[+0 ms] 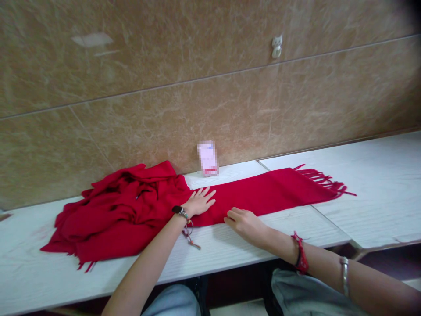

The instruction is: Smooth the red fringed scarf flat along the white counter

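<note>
A red scarf (263, 188) lies along the white table. Its right part is spread flat and ends in a fringe; the left part is heaped in loose folds, with more fringe at the near side. Flat on the cloth, beside the heap, rests my left hand (199, 202), fingers spread. My right hand (247, 224) is at the near edge of the flat part, its fingers curled together on the scarf's edge. Its fingertips are partly hidden.
Behind the white table (371, 175) rises a brown marbled tile wall (158, 118). A blurred pink-white card-like object (208, 159) leans there behind the scarf. A small white cat-shaped figure (276, 46) is on the wall. My knees are below the table's front edge.
</note>
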`<action>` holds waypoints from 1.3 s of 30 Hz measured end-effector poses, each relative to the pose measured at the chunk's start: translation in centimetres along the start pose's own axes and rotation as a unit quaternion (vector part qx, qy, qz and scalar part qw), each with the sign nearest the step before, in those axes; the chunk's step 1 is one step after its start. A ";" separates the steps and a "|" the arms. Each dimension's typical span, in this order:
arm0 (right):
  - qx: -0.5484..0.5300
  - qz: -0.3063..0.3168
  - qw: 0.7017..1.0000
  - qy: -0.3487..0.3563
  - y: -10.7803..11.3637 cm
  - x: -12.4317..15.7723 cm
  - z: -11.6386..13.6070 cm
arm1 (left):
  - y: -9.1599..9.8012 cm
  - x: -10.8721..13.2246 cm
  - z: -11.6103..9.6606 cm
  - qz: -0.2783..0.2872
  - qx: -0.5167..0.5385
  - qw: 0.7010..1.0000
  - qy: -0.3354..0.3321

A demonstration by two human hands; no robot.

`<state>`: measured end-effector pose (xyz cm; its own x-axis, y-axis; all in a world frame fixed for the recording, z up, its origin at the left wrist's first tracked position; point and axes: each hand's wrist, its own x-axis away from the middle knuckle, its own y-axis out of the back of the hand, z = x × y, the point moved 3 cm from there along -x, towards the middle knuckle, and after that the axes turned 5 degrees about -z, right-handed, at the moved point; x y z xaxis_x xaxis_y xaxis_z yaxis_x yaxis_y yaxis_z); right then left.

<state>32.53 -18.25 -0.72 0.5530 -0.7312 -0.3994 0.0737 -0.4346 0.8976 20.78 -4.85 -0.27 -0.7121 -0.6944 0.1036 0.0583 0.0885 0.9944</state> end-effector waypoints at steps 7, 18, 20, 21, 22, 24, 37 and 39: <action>0.015 -0.040 0.999 0.011 -0.4 0.0 0.0 | 0.4 0.7 -2.4 -0.062 0.011 0.990 -0.128; 0.026 -0.061 0.998 0.018 -0.4 0.1 0.1 | 0.8 -4.1 3.3 -0.036 -0.038 0.996 0.069; 0.025 -0.070 0.997 0.015 -0.3 0.1 0.0 | 1.3 -3.5 2.7 -0.079 -0.050 0.993 0.070; 0.023 -0.075 0.997 0.013 -0.4 0.1 0.0 | 1.4 -2.9 2.1 -0.104 -0.054 0.991 0.058; 0.020 -0.079 0.997 0.011 -0.4 0.1 0.0 | 1.5 -2.1 1.4 -0.125 -0.056 0.990 0.036; 0.008 -0.081 0.997 0.007 -0.6 0.1 0.0 | 1.1 -0.2 -0.1 -0.124 -0.041 0.991 -0.030; -0.147 0.022 0.984 -0.102 -1.0 0.0 -4.3 | -0.6 2.7 -1.7 0.037 0.049 0.998 -0.023; -0.114 0.086 0.987 -0.078 -1.7 0.2 -4.8 | -0.5 2.9 -1.7 0.039 0.049 0.998 -0.017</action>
<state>36.51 -15.07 -1.43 0.4400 -0.8639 -0.2451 0.1840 -0.1805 0.9662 19.94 -8.11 -0.39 -0.7312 -0.6586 0.1777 0.0472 0.2111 0.9763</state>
